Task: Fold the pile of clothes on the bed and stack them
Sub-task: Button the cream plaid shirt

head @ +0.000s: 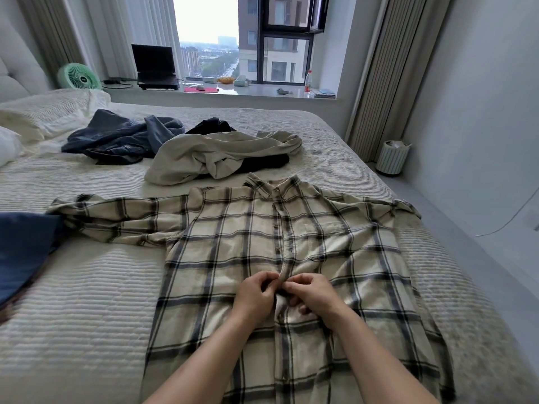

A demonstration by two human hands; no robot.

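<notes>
A cream plaid shirt (pixel 262 243) lies flat, front up, on the bed (pixel 73 287), no label readable. The left hand (pixel 255 298) and right hand (pixel 313 295) each pinch its button placket mid-front, fingers curled. Unfolded clothes (pixel 180 147) lie heaped beyond its collar.

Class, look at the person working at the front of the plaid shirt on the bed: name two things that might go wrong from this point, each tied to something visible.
1. Both hands, left hand and right hand, pinch the placket of the plaid shirt; tugging there may bunch the flattened front.
2. The shirt's left-side sleeve lies crumpled towards the blue cloth; folded as it is, it would probably crease and make a lumpy stack.
</notes>
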